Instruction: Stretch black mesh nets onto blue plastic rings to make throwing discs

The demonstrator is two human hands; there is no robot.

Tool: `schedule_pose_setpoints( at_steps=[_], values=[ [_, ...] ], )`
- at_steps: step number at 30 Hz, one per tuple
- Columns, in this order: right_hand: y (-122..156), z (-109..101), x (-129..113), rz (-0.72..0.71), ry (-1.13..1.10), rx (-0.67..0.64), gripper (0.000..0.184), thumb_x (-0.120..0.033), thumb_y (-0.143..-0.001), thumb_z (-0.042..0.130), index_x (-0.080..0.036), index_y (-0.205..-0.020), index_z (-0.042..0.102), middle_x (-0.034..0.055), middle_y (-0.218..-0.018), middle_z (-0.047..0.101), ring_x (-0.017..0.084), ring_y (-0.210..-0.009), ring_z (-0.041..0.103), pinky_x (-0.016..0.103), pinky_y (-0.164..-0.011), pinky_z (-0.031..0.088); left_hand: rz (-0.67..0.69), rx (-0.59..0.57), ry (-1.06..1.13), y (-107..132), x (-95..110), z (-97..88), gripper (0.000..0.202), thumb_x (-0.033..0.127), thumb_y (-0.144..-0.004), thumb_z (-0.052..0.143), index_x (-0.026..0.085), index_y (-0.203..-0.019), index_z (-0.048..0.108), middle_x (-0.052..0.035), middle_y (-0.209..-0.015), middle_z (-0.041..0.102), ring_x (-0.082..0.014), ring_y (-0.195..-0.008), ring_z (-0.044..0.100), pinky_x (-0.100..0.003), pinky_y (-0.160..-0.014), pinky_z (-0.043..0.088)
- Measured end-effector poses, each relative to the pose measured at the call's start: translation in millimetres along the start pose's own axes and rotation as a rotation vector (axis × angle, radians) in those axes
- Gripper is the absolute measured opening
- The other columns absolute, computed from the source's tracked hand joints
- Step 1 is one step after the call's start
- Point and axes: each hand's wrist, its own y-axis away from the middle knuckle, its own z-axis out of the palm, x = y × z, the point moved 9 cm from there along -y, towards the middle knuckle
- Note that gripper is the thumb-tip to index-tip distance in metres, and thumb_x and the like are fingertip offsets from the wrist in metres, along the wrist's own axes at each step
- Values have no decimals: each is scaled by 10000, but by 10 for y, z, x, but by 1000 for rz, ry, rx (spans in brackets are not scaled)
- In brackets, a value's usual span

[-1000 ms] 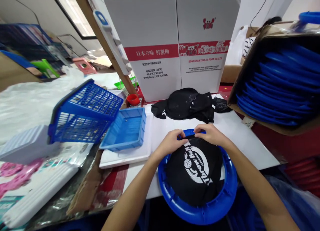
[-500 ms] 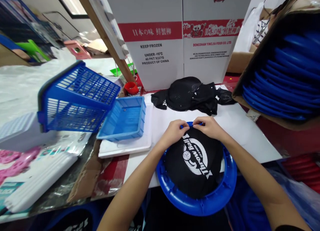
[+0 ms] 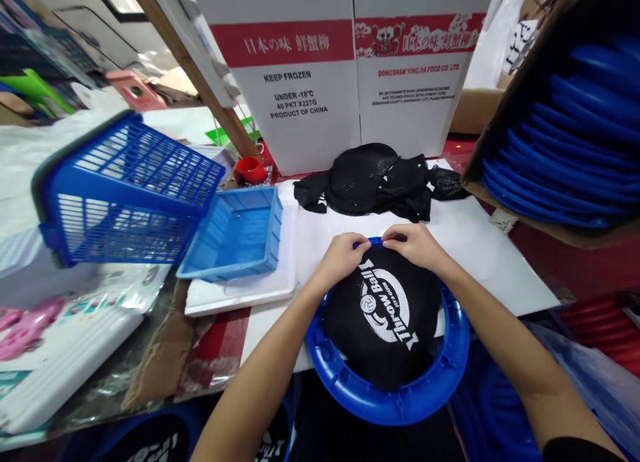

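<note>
A blue plastic ring (image 3: pixel 390 409) lies at the near edge of the white work surface, its far side on the surface. Inside it is a round black mesh fabric (image 3: pixel 345 315) printed with white "Throw Ball" lettering. At the far rim, the fingers of my left hand (image 3: pixel 344 257) are pinched on the fabric's edge against the ring. Close beside it, my right hand (image 3: pixel 413 244) pinches the same edge, thumb and fingers together. A short stretch of blue rim shows between the fingertips. Gaps remain between fabric and ring along the near and right sides.
Beyond the ring lie black fabric pieces (image 3: pixel 365 182), before a white carton (image 3: pixel 310 135). At left are a shallow blue tray (image 3: pixel 235 239), a tilted blue basket (image 3: pixel 125 215) and a red cup (image 3: pixel 251 170). A carton at right holds stacked blue rings (image 3: pixel 560 162).
The camera has turned slightly, so the surroundings sit further left and higher. Both hands stay pinched at the far rim, with only small finger movement.
</note>
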Motion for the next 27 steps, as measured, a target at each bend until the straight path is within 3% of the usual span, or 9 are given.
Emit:
schedule_pose_setpoints(
  at_steps=[10, 18, 27],
  values=[
    [-22, 35, 30, -2, 19, -31, 139, -134, -837, 702, -228, -806, 800, 6, -840, 820, 194, -811, 739, 321, -805, 552, -22, -31, -8, -13, -40, 11, 224, 224, -933, 624, 198, -855, 833, -64, -923, 840, -253, -895, 744, -342, -851, 534],
    [-149, 98, 185, 47, -80, -169, 118, -152, -808, 705, -210, -838, 803, 17, -854, 812, 194, -831, 740, 335, -835, 565, -4, -14, -71, -17, -38, 36, 235, 234, -967, 599, 196, -851, 800, -70, -916, 824, -249, -885, 726, -335, -823, 503],
    [-145, 80, 187, 53, -42, -123, 99, -154, -818, 716, -202, -852, 797, 23, -832, 800, 191, -800, 733, 327, -778, 571, 8, -22, -152, -34, -53, 53, 238, 261, -979, 591, 209, -863, 793, -76, -892, 814, -245, -834, 707, -337, -766, 493]
  ],
)
